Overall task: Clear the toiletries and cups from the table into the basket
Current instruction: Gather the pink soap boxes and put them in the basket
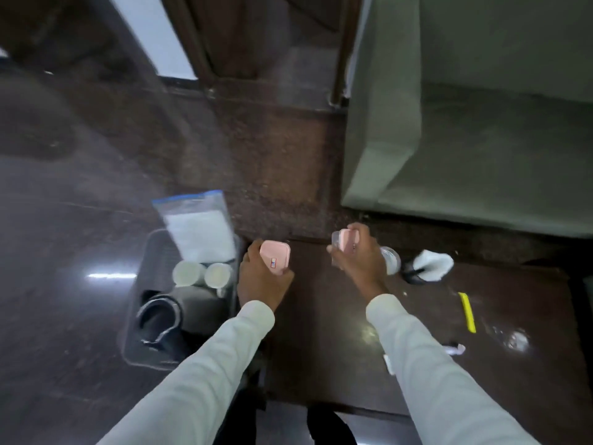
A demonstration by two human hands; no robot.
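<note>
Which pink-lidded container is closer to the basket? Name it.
The pink-lidded container in the left hand, right beside the basket; the other one, in the right hand, is farther away.

My way into the basket (pixel 134 316) is crowded by two cups (pixel 202 273), a plastic bag (pixel 199 226) and a dark coil (pixel 158 319); bench (pixel 321 332) middle lies bare

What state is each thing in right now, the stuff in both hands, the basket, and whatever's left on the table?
Left hand: closed on a pink-lidded container, beside the basket.
Right hand: closed on a second pink-lidded container, over the table.
Basket: on the floor, partly filled.
Two white cups: in the basket, side by side.
Plastic bag: propped in the basket.
Yellow stick: lying flat on the table.
White wrapper: crumpled on the table.
</note>
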